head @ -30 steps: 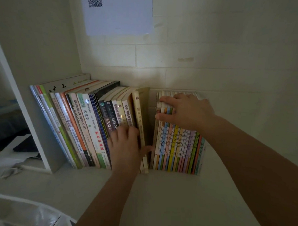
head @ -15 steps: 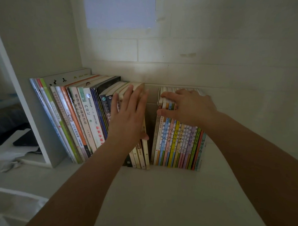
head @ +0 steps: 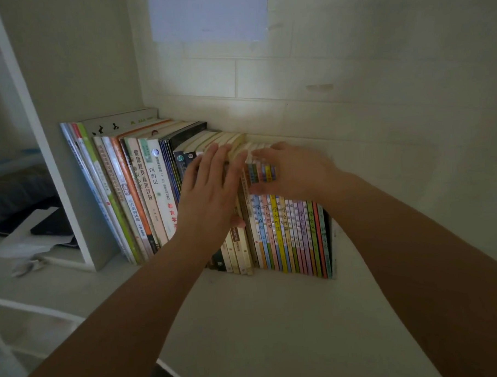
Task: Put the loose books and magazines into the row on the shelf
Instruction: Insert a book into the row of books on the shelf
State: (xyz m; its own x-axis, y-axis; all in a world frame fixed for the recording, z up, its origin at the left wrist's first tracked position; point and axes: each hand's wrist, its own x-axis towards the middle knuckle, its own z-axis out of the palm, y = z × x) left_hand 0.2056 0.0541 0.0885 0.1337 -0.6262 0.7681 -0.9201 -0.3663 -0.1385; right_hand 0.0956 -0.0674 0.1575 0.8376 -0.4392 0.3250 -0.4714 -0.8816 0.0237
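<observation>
Books [head: 289, 232] meet flush; left hand [head: 210, 195] flat, right hand's [head: 295, 169] grip seemingly pinching them.

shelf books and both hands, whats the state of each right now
left hand: fingers straight, flat against the spines of the cream books
right hand: grips the tops of the thin colourful books, thumb on the spines
thin colourful books: upright, closed up against the cream books, no gap showing
tall books: leaning left against the white side panel
paper sheet: flat on the wall
</observation>
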